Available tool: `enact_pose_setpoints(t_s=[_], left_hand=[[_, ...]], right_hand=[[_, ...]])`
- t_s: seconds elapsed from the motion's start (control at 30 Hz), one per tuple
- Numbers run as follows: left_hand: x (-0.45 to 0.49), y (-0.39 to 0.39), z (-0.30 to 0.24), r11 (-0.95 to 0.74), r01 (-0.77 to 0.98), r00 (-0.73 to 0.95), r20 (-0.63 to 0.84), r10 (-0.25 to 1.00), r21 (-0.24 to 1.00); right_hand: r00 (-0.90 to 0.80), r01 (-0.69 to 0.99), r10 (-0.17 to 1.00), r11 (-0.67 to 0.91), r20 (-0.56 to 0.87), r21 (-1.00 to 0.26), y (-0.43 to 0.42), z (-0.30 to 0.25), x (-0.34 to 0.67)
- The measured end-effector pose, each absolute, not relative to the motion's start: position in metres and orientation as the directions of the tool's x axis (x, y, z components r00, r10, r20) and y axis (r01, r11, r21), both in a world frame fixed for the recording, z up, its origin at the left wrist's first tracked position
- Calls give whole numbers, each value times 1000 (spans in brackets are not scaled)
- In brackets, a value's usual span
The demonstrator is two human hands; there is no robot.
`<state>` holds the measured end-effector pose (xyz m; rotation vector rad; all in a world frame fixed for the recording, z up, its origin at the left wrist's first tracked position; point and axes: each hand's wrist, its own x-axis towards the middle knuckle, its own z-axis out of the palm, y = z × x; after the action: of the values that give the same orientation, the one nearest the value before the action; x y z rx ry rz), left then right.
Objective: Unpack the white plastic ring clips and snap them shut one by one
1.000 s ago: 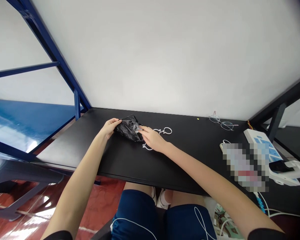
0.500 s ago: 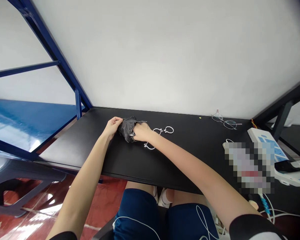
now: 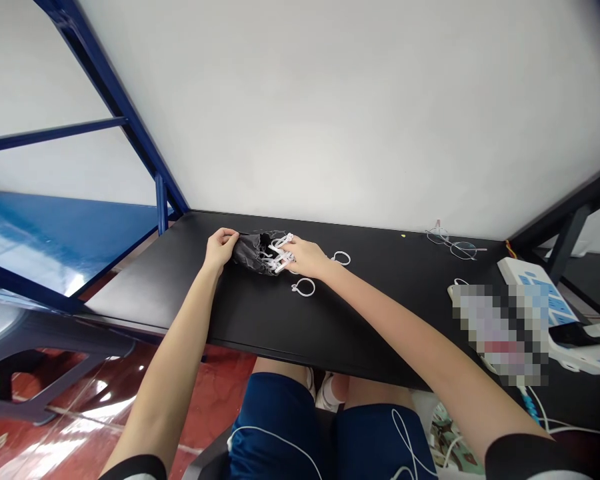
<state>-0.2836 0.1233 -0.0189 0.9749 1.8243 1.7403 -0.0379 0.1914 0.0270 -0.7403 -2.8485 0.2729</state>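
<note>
A crumpled dark plastic bag (image 3: pixel 249 253) lies on the black table, its mouth toward the right. My left hand (image 3: pixel 221 248) pinches the bag's left end. At the mouth, my right hand (image 3: pixel 304 257) is closed on a bunch of white plastic rings (image 3: pixel 281 248), partly out of the bag. Some of the bunch is hidden by my fingers and the bag. One loose white ring (image 3: pixel 305 287) lies just below my right hand, and another white ring (image 3: pixel 341 258) lies to the right, partly behind my wrist.
Eyeglasses (image 3: pixel 450 243) lie near the wall at the right. Beyond my right forearm are a white power strip (image 3: pixel 535 283), a blurred-out phone-like object (image 3: pixel 497 337) and cables (image 3: pixel 545 417). A blue metal frame (image 3: pixel 145 160) rises at the table's left end, with a grey stool (image 3: pixel 55 353) below.
My right hand has come out of the bag toward the right, bringing a bunch of white rings to the mouth. My left hand keeps its pinch on the bag.
</note>
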Motion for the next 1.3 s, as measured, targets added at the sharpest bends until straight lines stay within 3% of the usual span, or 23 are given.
enact_pose_setpoints(t_s=[0.2, 0.33, 0.53, 0.67, 0.8, 0.87, 0.93, 1.3], left_hand=[[-298, 118, -18, -15, 206, -728, 164, 665, 978], [-310, 117, -21, -27, 171, -749, 148, 646, 985], [-317, 124, -28, -57, -1, -702, 40, 711, 998], [-313, 127, -26, -83, -53, -685, 25, 729, 995], [-308, 127, -24, -87, -45, -655, 36, 755, 995], [-305, 127, -23, -87, -36, -633, 45, 773, 996], [-303, 126, -22, -80, -12, -612, 56, 789, 997], [-299, 128, -30, -85, 84, -620, 119, 775, 993]], right_hand=[[-853, 484, 507, 857, 123, -177, 197, 37, -34], [-857, 511, 514, 850, -9, -130, 203, 46, -30], [-841, 533, 504, 833, -195, -147, 190, 83, -19], [-864, 503, 500, 859, -52, -97, 171, 96, -26], [-970, 180, 213, 954, 119, -242, 163, 69, -60], [-969, 74, 139, 952, 203, -298, 166, 47, -82], [-958, 69, 145, 953, 248, -294, 171, 29, -101], [-963, 188, 214, 969, 162, -162, 173, 9, -135]])
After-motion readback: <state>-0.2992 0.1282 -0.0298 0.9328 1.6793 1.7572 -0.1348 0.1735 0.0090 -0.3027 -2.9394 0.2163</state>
